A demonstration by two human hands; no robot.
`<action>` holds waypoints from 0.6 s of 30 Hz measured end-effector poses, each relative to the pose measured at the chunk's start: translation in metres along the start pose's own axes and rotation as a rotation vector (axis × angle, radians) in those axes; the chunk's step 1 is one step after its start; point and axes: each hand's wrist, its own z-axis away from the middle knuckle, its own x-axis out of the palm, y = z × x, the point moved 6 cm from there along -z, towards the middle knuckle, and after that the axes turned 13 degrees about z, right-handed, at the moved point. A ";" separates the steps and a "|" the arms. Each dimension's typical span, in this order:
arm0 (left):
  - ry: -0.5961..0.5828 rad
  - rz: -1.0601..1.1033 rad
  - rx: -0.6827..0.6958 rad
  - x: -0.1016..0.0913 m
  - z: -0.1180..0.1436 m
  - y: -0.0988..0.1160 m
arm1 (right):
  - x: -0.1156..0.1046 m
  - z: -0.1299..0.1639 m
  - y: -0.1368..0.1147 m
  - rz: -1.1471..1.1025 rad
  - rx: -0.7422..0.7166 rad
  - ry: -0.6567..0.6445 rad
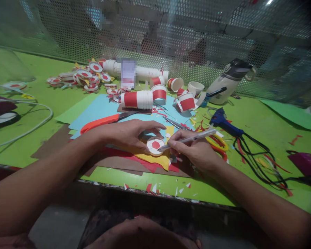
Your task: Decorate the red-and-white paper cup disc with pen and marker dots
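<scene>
1. The paper disc [156, 145] is a small white round piece with a red polygon at its centre and red wedges around its rim. It lies flat on a yellow sheet [155, 159] near the table's front edge, between the 2 hands.
2. The left hand [131, 133] rests at the disc's 10 o'clock side; thumb and fingers are closed on the disc's edge, pinning it flat.
3. The right hand [194, 150] sits at the disc's 3 o'clock side, fingers clamped on a clear-barrelled pen [189, 139]. The pen tip touches the disc's right rim.
4. Under the yellow sheet lie red, brown and light blue sheets [98, 110], stacked on a green table [261, 121].
5. At 12 o'clock from the disc: a lying stack of red-and-white paper cups [137, 99], with loose cups beside it.
6. At 11 o'clock, well apart: a pile of finished discs [85, 77].
7. At 10 o'clock: orange-handled scissors [103, 121].
8. At 2 o'clock: a blue glue gun [225, 122] with black cable, and a white bottle [228, 83] lying on its side further back.
9. Red and white paper scraps [152, 187] litter the front edge.
10. A perforated metal screen [171, 34] closes off the rear of the table.
</scene>
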 end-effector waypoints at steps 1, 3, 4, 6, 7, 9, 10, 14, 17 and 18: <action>0.001 -0.001 0.005 0.000 0.000 0.000 | 0.000 0.000 0.000 0.003 0.004 0.001; 0.001 0.001 0.018 0.000 0.000 0.001 | -0.001 0.000 0.002 -0.002 0.011 0.010; -0.001 0.004 0.019 0.000 -0.001 0.001 | -0.001 0.000 0.003 -0.010 0.015 0.017; -0.005 0.010 0.006 0.000 -0.001 0.001 | -0.001 0.000 0.005 -0.027 0.018 0.020; -0.006 0.011 0.000 0.000 -0.001 0.001 | -0.001 0.000 0.005 -0.030 0.018 0.019; -0.009 0.009 -0.009 0.000 -0.001 0.002 | -0.001 0.000 0.005 -0.017 0.014 0.018; -0.010 0.007 -0.011 0.000 -0.001 0.002 | -0.002 0.000 0.004 -0.005 0.014 0.019; -0.007 -0.013 -0.001 0.000 -0.001 0.002 | -0.002 0.000 0.001 0.017 0.020 0.023; -0.006 -0.021 0.012 0.000 -0.001 0.002 | -0.002 0.000 -0.001 0.024 0.027 0.016; -0.007 -0.018 0.012 0.000 -0.001 0.002 | -0.002 0.000 -0.001 0.025 0.027 0.013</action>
